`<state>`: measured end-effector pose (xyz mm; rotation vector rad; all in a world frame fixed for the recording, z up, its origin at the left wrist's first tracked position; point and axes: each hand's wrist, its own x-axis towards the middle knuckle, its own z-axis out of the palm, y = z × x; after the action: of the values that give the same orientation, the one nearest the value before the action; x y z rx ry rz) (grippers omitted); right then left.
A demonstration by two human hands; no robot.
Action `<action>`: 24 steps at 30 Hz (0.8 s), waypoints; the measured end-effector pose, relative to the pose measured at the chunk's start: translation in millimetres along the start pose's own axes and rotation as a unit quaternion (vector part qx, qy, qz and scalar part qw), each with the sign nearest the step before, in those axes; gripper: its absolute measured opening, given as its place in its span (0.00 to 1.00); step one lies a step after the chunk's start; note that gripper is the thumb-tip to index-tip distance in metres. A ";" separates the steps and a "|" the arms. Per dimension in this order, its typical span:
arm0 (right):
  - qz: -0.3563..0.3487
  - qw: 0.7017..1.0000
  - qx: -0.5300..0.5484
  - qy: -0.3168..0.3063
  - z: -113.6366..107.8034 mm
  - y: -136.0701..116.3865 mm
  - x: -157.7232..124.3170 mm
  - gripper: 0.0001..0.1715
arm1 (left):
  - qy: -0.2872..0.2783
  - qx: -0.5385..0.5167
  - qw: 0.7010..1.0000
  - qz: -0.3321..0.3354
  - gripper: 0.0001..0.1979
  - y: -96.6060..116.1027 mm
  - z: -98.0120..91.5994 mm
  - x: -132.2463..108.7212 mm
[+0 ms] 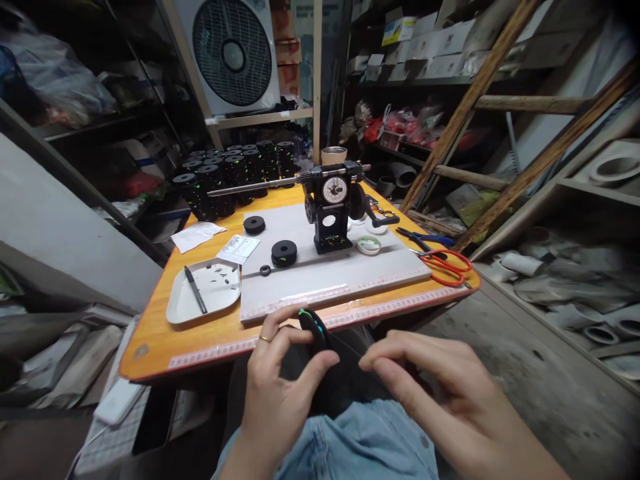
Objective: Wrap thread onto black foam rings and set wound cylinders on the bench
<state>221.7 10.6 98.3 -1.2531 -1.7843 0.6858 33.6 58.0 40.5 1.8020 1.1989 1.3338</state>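
Note:
My left hand [277, 377] grips a black spool [314, 327] by its edges, tilted above my lap, with bright green bits showing at its rim. From the spool a thin line [349, 345] runs to my right hand [433, 383], whose thumb and forefinger pinch its end. Beyond both hands, a black hand-crank winder [331, 213] with a round dial and a long metal rod stands on a pale board [300, 287]. Two more black spools, one nearer [284, 253] and one farther [255, 225], lie flat left of the winder, beside a small black ring [265, 270].
On the table's left, a white tray [173, 300] holds a black pen [195, 290] and small dark pieces. Red-handled scissors [450, 267] and blue-handled pliers [433, 238] lie at the right edge. Stacked black spools [235, 170] fill the back left; a wooden ladder [465, 113] leans at right.

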 end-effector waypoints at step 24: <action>0.019 0.996 0.084 -0.022 10.7 24.0 13.3 0.04 | -0.120 -0.579 0.736 -0.330 0.18 10.1 0.1 -1.8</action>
<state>222.0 31.8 77.9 -1.1702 -1.7029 0.8716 36.7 52.1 48.3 0.5071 0.4861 0.9577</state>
